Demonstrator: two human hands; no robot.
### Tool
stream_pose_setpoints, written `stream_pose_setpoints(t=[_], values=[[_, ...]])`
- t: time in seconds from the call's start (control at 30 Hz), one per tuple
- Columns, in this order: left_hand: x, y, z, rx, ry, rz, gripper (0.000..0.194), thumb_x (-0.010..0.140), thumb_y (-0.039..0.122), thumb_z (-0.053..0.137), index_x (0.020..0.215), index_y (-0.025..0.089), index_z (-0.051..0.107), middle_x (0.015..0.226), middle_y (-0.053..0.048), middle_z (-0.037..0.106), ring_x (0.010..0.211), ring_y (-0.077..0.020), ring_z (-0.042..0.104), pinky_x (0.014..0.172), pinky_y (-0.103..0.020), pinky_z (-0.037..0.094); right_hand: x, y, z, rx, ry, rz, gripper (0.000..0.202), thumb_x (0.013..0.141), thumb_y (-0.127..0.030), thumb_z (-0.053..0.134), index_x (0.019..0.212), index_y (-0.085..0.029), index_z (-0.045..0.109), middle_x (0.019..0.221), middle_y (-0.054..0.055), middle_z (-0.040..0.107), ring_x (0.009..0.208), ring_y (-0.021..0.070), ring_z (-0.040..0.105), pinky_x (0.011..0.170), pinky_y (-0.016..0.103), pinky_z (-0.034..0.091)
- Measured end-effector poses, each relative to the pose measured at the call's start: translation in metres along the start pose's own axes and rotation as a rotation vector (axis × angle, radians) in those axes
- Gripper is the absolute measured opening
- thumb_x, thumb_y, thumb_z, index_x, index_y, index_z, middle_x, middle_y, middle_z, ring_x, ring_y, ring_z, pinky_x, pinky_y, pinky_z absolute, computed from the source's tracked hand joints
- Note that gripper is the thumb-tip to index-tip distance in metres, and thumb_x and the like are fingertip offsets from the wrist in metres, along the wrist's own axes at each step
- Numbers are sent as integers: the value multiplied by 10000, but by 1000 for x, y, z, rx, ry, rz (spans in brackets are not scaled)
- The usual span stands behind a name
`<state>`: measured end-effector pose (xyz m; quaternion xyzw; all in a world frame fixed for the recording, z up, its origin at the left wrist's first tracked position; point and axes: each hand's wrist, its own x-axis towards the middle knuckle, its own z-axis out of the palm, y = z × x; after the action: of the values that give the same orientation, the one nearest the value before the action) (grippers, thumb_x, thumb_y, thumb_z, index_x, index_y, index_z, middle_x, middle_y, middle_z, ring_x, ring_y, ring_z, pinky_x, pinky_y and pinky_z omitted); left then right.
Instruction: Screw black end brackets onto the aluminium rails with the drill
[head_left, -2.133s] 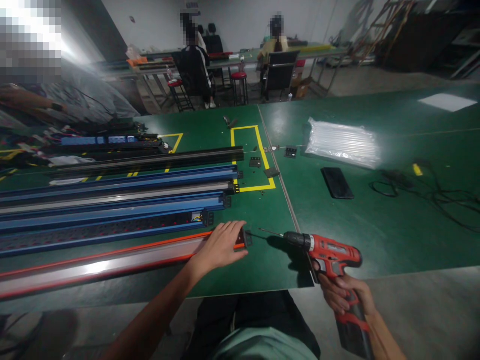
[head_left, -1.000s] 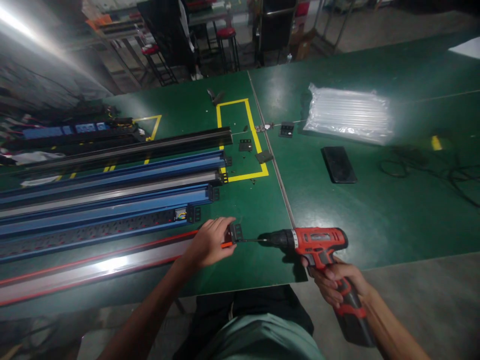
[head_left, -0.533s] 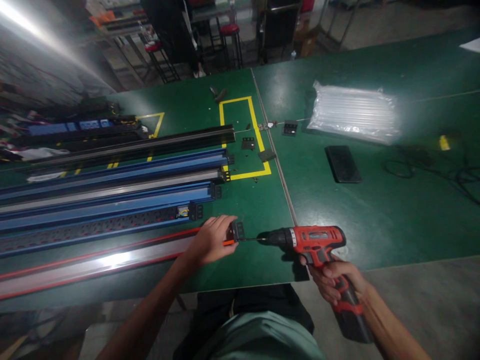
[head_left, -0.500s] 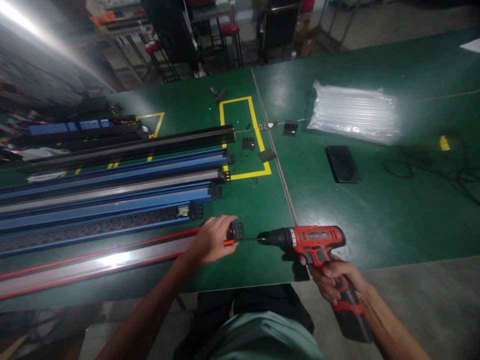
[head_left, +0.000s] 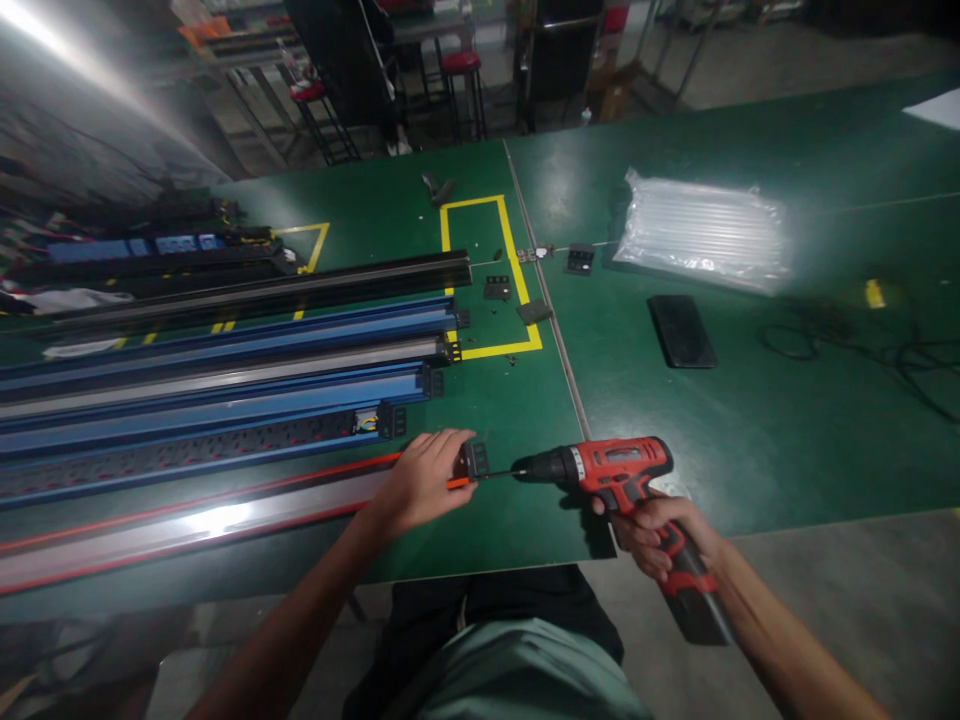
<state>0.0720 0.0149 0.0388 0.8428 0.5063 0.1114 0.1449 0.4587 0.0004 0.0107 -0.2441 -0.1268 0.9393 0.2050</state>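
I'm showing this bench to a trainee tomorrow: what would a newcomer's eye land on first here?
First the red cordless drill at the near edge of the green table, gripped by the right hand, its bit pointing at the black end cap of the red-edged power strip. The left hand rests on that end. Behind it lie long blue power strips, and at far right a clear plastic bag.

No lettering, label or number anywhere is sharp enough to read.
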Motion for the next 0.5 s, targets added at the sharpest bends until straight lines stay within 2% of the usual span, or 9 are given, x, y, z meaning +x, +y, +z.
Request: stream_pose_setpoints(t=[0.17, 0.3, 0.5], values=[[-6, 7, 5, 161, 41, -62, 702, 873, 422, 688, 1460, 117, 451, 1354, -191, 644, 1234, -357, 607, 1008, -492, 463, 1, -16, 4, -6, 91, 63, 348, 751, -246, 607, 1065, -105, 658, 564, -54, 532, 384, 89, 498, 394, 189, 448], [-9, 8, 7, 220, 28, -75, 633, 909, 476, 629, 1415, 116, 510, 1302, -209, 665, 1131, -365, 642, 908, -485, 486, 1, -23, 4, -55, 143, 109, 388, 736, -243, 588, 1084, -89, 664, 566, -45, 542, 410, 96, 519, 403, 185, 432], [-8, -7, 2, 226, 15, -8, 574, 905, 452, 631, 1363, 115, 558, 1259, -213, 675, 1093, -362, 649, 932, -477, 469, 13, -24, 3, -71, 79, 131, 319, 724, -258, 619, 1013, -133, 667, 573, -60, 529, 405, 77, 473, 419, 199, 448]])
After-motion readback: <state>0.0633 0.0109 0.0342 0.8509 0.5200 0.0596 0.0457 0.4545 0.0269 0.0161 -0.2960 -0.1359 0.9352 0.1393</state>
